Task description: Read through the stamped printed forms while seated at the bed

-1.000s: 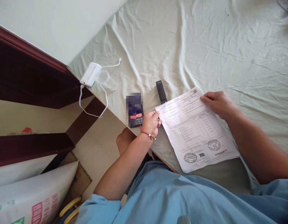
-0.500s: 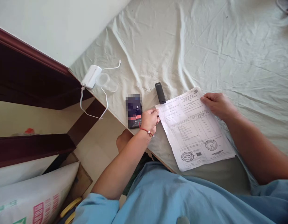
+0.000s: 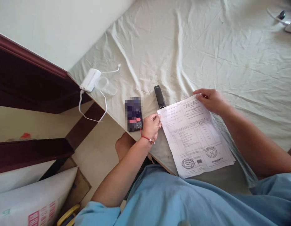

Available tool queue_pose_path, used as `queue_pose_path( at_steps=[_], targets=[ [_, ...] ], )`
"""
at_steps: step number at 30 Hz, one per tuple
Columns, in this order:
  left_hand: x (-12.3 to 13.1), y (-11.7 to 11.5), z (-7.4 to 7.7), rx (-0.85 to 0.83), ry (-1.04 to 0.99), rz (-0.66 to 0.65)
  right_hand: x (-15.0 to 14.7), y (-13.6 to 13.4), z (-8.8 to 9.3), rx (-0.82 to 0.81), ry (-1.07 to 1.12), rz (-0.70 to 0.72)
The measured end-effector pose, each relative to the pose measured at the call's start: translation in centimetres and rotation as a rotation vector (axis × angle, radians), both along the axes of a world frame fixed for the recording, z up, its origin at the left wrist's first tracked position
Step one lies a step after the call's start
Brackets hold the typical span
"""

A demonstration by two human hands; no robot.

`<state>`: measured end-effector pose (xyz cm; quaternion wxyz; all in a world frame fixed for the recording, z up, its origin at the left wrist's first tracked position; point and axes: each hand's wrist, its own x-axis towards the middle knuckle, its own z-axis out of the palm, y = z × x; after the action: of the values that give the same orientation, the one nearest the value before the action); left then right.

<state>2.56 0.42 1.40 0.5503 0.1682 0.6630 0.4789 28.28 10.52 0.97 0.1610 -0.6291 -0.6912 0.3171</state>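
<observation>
A small stack of printed papers [image 3: 194,135] with round stamps lies tilted on the sheet in front of me. My left hand [image 3: 152,125], with a red beaded bracelet on its wrist, pinches the upper left corner of the stack. At the upper right corner, my right hand [image 3: 211,99] grips the papers between thumb and fingers. Just above the top edge of the papers lies a narrow black stapler [image 3: 159,96], touched by neither hand. Left of my left hand rests a phone [image 3: 134,114] with a partly blurred, lit screen.
A white power bank [image 3: 90,80] with a white cable and a clear plastic cup [image 3: 106,85] sit near the left edge of the pale sheet [image 3: 154,40]. White sacks [image 3: 37,197] stand on the floor below. Another cable [image 3: 274,17] lies at the far right.
My right hand has shifted left, from the right edge of the papers onto their upper right corner. My left hand keeps its pinch. The view has moved slightly.
</observation>
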Motion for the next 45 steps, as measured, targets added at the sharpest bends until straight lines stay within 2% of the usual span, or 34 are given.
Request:
queue_pose_path(
  at_steps=[3, 7, 13, 22, 26, 30, 34, 37, 41, 45],
  targets=[
    [0.0, 0.2, 0.0, -0.042, -0.014, 0.025, -0.2, 0.5, 0.6, -0.012, -0.133, 0.084],
    [0.2, 0.4, 0.1, -0.058, -0.02, 0.03, -0.2, 1.2, 1.1, 0.071, -0.293, 0.24],
    [0.2, 0.4, 0.2, -0.058, -0.023, 0.045, -0.5, 1.8, 1.0, 0.121, -0.305, 0.427],
    [0.4, 1.5, 1.0, -0.158, -0.067, 0.137, -0.8, 3.3, 0.1, 0.035, -0.232, 0.323],
    [0.3, 2.0, 1.3, -0.173, -0.053, 0.142, -1.0, 3.4, 0.5, -0.01, -0.218, 0.327],
    [0.2, 2.4, 1.3, -0.173, -0.039, 0.134, -1.3, 3.3, 0.8, -0.039, -0.159, 0.275],
    [0.3, 2.8, 0.9, -0.177, -0.026, 0.132, -1.1, 3.6, 0.2, -0.038, -0.139, 0.233],
    [0.3, 2.9, 0.6, -0.172, -0.008, 0.125, -1.3, 3.5, -0.2, 0.052, -0.203, 0.242],
    [0.3, 2.9, 0.5, -0.17, 0.006, 0.108, -3.4, 1.7, 0.6, 0.329, -0.137, 0.293],
    [0.3, 2.9, 0.3, -0.162, 0.018, 0.101, -7.0, -0.5, 1.7, 0.442, 0.043, 0.531]
  ],
)
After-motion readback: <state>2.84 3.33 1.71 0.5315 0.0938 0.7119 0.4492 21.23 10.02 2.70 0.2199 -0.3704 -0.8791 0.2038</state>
